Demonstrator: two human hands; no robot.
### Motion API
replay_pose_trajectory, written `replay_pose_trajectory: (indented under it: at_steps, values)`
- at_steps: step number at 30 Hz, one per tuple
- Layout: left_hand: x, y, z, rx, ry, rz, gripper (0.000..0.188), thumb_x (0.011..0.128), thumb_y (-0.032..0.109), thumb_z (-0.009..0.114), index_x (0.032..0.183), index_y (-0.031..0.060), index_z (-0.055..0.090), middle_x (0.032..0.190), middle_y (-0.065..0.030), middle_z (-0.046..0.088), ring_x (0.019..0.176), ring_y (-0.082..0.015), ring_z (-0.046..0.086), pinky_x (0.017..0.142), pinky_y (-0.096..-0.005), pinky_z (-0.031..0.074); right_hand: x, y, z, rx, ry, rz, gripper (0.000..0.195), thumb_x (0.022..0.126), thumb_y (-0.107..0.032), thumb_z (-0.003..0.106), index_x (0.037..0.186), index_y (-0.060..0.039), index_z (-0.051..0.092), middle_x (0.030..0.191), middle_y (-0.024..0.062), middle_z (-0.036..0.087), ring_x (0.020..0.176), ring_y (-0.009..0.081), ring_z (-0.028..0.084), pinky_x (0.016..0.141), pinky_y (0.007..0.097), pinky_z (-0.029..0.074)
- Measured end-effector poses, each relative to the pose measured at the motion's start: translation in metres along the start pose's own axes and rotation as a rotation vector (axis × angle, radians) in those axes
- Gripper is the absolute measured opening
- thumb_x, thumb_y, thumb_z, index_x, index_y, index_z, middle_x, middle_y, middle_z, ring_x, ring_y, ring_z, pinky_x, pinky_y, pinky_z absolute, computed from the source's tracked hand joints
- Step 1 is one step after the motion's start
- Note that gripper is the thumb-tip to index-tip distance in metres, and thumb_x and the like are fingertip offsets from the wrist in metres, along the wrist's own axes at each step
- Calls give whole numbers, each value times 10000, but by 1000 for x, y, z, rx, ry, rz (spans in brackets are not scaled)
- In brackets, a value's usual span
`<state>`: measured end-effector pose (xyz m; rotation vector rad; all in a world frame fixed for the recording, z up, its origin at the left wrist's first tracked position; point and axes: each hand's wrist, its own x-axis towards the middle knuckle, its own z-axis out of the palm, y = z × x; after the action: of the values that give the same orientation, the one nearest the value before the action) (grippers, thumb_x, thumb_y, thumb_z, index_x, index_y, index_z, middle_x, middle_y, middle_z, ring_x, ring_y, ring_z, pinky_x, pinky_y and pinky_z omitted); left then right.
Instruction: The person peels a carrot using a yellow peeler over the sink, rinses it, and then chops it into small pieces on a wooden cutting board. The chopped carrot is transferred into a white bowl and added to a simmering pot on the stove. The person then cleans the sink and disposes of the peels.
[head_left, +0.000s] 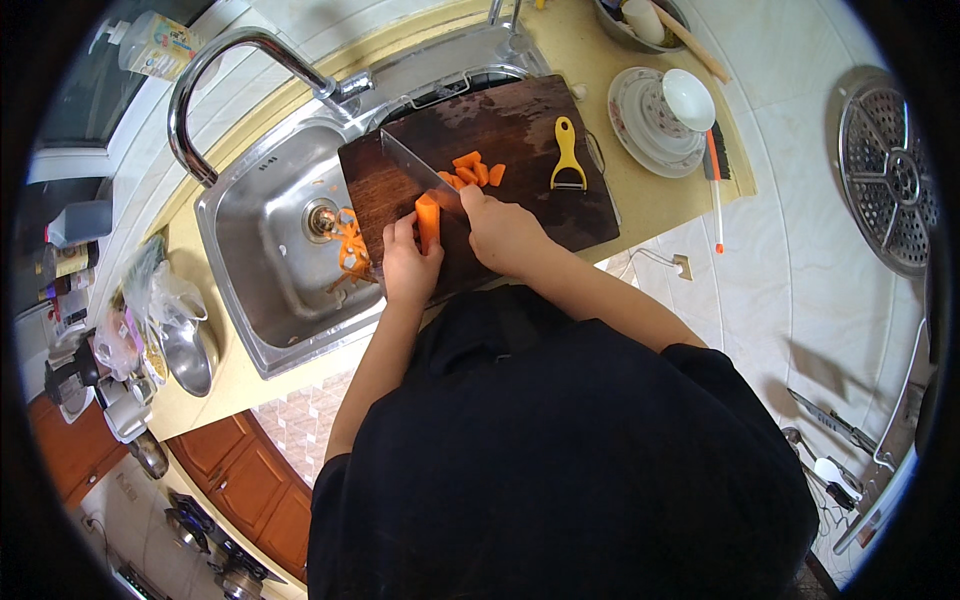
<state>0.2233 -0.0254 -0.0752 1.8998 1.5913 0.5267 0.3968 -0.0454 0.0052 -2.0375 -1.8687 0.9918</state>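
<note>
A peeled carrot (427, 219) is held by my left hand (409, 259) against the dark wooden cutting board (517, 217). My right hand (504, 231) grips a kitchen knife; its handle is hidden in the fist. The wide knife blade (411, 161) slants up and left across the board, just beyond the carrot's top end. Several cut carrot pieces (480, 172) lie on the board past the blade, some partly behind it. Further right on the same board rests a yellow peeler (568, 156).
The board overlaps the steel sink (262, 247), where carrot peelings (351, 247) lie near the drain. A chrome faucet (225, 45) arches over the sink. Stacked plates (626, 112) with a bowl (688, 101) stand right of the board, beside a brush (716, 172). A metal basin (622, 34) sits behind.
</note>
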Motion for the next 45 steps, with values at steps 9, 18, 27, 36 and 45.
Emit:
replay_pose_trajectory:
  at_steps: [9, 18, 27, 36, 45]
  values:
    - [0, -5, 3, -3, -11, -8, 465, 745, 126, 659, 1183, 48, 525, 1089, -181, 546, 877, -342, 602, 785, -409, 511, 10, -5, -9, -104, -103, -53, 202, 853, -81, 500, 1045, -37, 456, 929, 228, 642, 842, 380, 652, 731, 449, 519]
    - [-1, 3, -2, 216, 63, 73, 539, 740, 188, 722, 1212, 42, 508, 1095, -203, 554, 928, -358, 597, 807, -415, 506, 14, -9, 30, -130, -74, 11, 265, 857, -116, 508, 1097, -41, 425, 1012, 218, 609, 853, 398, 643, 742, 467, 512]
    - [0, 5, 9, -35, -30, -61, 534, 712, 189, 778, 1178, 35, 565, 911, -135, 585, 811, -265, 613, 732, -372, 510, 7, 15, 12, -78, -24, 56, 267, 838, -102, 536, 1072, -29, 431, 966, 224, 624, 861, 400, 641, 752, 468, 513]
    - [-1, 4, 0, 120, -16, -38, 415, 798, 242, 688, 1158, 48, 616, 938, -178, 568, 819, -321, 604, 752, -396, 506, -4, 1, -1, 16, 9, -15, 230, 850, -70, 485, 1070, -23, 436, 966, 233, 629, 843, 409, 644, 753, 472, 514]
    - [-2, 6, -1, 80, -27, -53, 396, 801, 224, 682, 1149, 45, 619, 931, -178, 570, 818, -330, 597, 737, -408, 500, 1, -9, -1, -47, -95, 27, 264, 863, -95, 504, 1107, -20, 437, 999, 237, 622, 872, 396, 644, 759, 456, 518]
